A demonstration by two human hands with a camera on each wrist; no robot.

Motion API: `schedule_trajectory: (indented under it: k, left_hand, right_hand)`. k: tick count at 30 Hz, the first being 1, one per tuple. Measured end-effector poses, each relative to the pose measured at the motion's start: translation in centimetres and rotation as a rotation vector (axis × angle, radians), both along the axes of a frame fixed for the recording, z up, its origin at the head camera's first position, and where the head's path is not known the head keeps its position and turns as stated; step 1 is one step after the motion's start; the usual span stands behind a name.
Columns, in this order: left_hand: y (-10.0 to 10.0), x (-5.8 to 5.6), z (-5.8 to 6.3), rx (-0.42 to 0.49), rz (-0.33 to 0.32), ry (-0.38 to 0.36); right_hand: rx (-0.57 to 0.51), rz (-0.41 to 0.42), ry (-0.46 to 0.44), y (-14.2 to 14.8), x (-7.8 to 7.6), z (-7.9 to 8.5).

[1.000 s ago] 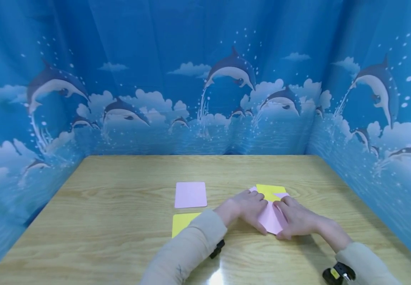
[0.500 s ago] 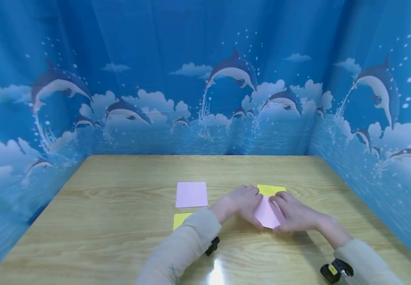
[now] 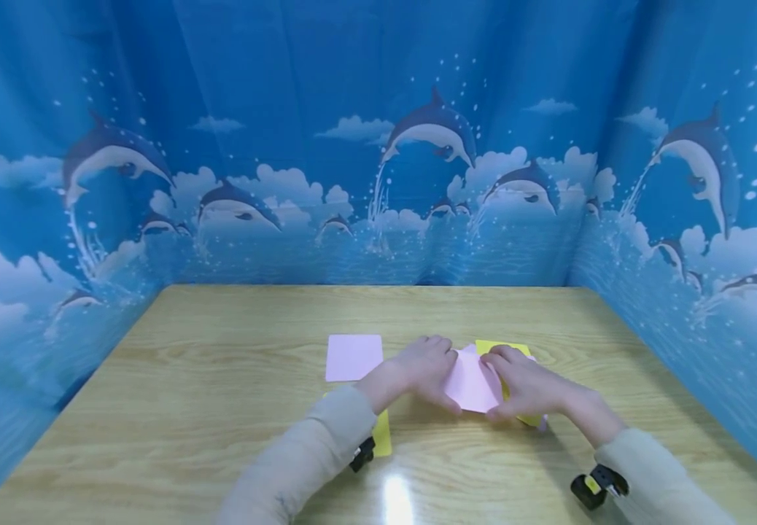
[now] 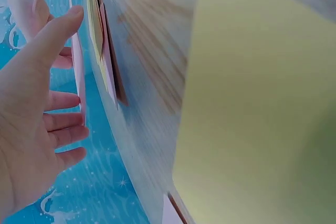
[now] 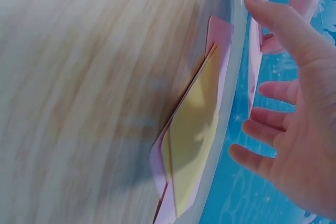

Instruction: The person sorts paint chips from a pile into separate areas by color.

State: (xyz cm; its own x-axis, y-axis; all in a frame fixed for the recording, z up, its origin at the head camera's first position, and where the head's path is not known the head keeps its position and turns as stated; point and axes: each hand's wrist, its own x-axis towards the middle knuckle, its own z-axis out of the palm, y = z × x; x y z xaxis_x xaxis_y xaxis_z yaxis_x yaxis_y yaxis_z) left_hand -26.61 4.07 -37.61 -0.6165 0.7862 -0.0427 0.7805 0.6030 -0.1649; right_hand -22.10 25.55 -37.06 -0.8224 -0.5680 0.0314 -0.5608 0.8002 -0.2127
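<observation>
A pink square card point(image 3: 473, 385) is held up between both hands, to the left of a loose pile. My left hand point(image 3: 421, 373) grips its left side, and my right hand point(image 3: 528, 385) its right side. Seen almost edge-on in the left wrist view, the pink card point(image 4: 77, 69) runs between thumb and fingertips, away from the wood. From the right wrist, the right hand point(image 5: 304, 98) likewise has thumb and index fingertip at opposite edges of the card. Under and beside the right hand lies the pile of overlapping yellow and pink cards point(image 5: 194, 129).
Left of the hands, a pink card point(image 3: 354, 358) lies flat on the wooden table point(image 3: 234, 364). Nearer the body is a yellow card point(image 3: 382, 436), partly covered by the left sleeve point(image 3: 313, 445). A blue dolphin curtain point(image 3: 326, 131) stands along the table's back and sides.
Both hands have shifted left, carrying the pink card from over the pile to its left. More of the pile shows to the right of the right hand.
</observation>
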Motion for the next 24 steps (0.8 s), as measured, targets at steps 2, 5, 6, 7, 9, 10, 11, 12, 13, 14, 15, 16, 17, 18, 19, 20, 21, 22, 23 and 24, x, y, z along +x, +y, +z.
schedule_trajectory:
  k: [2,5,6,7,9,10,11,12,13,14,15,16,17,18,19,20,21,22,23,24]
  left_hand:
    - [-0.5,0.0,0.1,0.003,0.004,0.0]
    - [-1.2,0.0,0.2,0.013,0.015,0.003]
    - [-1.5,0.0,0.2,0.013,0.016,0.008]
    - [-1.7,0.0,0.2,0.014,0.018,0.013]
    - [-2.1,0.0,0.1,0.015,0.022,0.02]
    - [-2.3,0.0,0.1,0.015,0.026,0.021]
    - [-2.5,0.0,0.1,0.014,0.029,0.023]
    - [-2.7,0.0,0.1,0.014,0.033,0.026]
    - [-3.0,0.0,0.1,0.018,0.038,0.024]
    - [-3.2,0.0,0.1,0.021,0.043,0.025]
    - [-3.5,-0.1,0.1,0.025,0.048,0.026]
    - [-3.8,-0.1,0.2,0.031,0.052,0.024]
    - [-4.1,-0.1,0.3,0.038,0.054,0.023]
    - [-4.4,-0.1,0.4,0.043,0.055,0.021]
    - [-4.7,-0.2,0.5,0.048,0.056,0.018]
    - [-5.1,-0.2,0.6,0.052,0.057,0.016]
    - [-5.4,-0.3,0.7,0.056,0.058,0.012]
    - [-5.8,-0.3,0.7,0.058,0.059,0.01]
    - [-6.1,-0.4,0.8,0.06,0.061,0.006]
    - [-6.5,-0.4,0.9,0.062,0.063,0.004]
  right_hand:
    - [0.005,0.013,0.007,-0.4,-0.2,0.1]
    - [0.009,0.039,0.015,-1.0,-0.6,0.1]
    - [0.011,0.044,0.017,-1.2,-0.7,0.2]
    - [0.011,0.049,0.016,-1.4,-0.8,0.2]
    - [0.012,0.062,0.015,-1.8,-1.0,0.2]
    - [0.018,0.065,0.014,-2.0,-1.1,0.2]
    - [0.02,0.064,0.007,-2.2,-1.2,0.2]
    - [0.021,0.066,0.005,-2.4,-1.2,0.2]
    - [0.021,0.068,0.001,-2.6,-1.3,0.2]
    - [0.02,0.076,0.006,-2.8,-1.5,0.2]
    - [0.019,0.079,0.005,-3.1,-1.5,0.2]
    - [0.017,0.084,0.005,-3.3,-1.7,0.3]
    - [0.012,0.089,0.01,-3.6,-1.8,0.3]
    - [0.011,0.094,0.016,-3.8,-1.9,0.3]
    - [0.011,0.099,0.023,-4.1,-2.0,0.4]
    - [0.012,0.102,0.031,-4.4,-2.2,0.4]
    - [0.013,0.1,0.034,-4.7,-2.3,0.5]
    - [0.017,0.102,0.046,-5.0,-2.5,0.5]
    - [0.022,0.102,0.057,-5.3,-2.6,0.6]
    - [0.027,0.105,0.067,-5.6,-2.7,0.6]
